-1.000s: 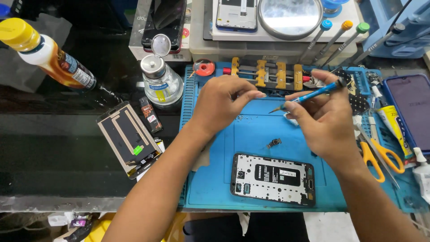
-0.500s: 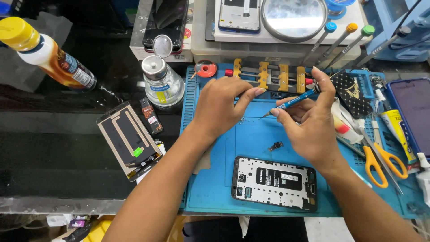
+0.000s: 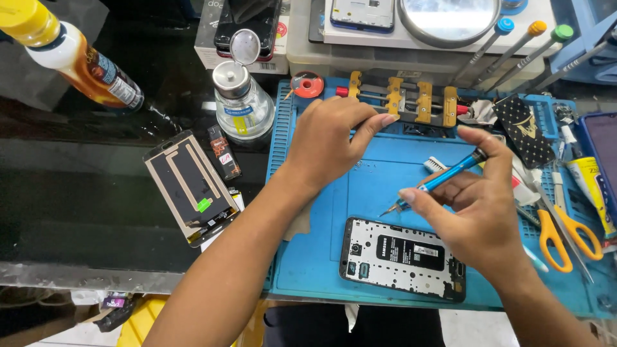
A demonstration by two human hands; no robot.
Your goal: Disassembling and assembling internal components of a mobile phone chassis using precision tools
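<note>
yellow-capped bottle (image 3: 71, 58) cropped, left hand (image 3: 331, 138) contents hidden

On the blue silicone work mat (image 3: 321, 257) lies one opened phone body with its white inner frame showing (image 3: 403, 258), one pair of yellow-handled scissors (image 3: 560, 236) and one yellow-clamped metal holding jig (image 3: 402, 99). Two bottles stand off the mat's left edge (one clear glass dispenser (image 3: 242, 103), one yellow-capped plastic bottle (image 3: 71, 54)). Three colour-capped screwdrivers (image 3: 498, 35) lean beyond the far edge.
</note>
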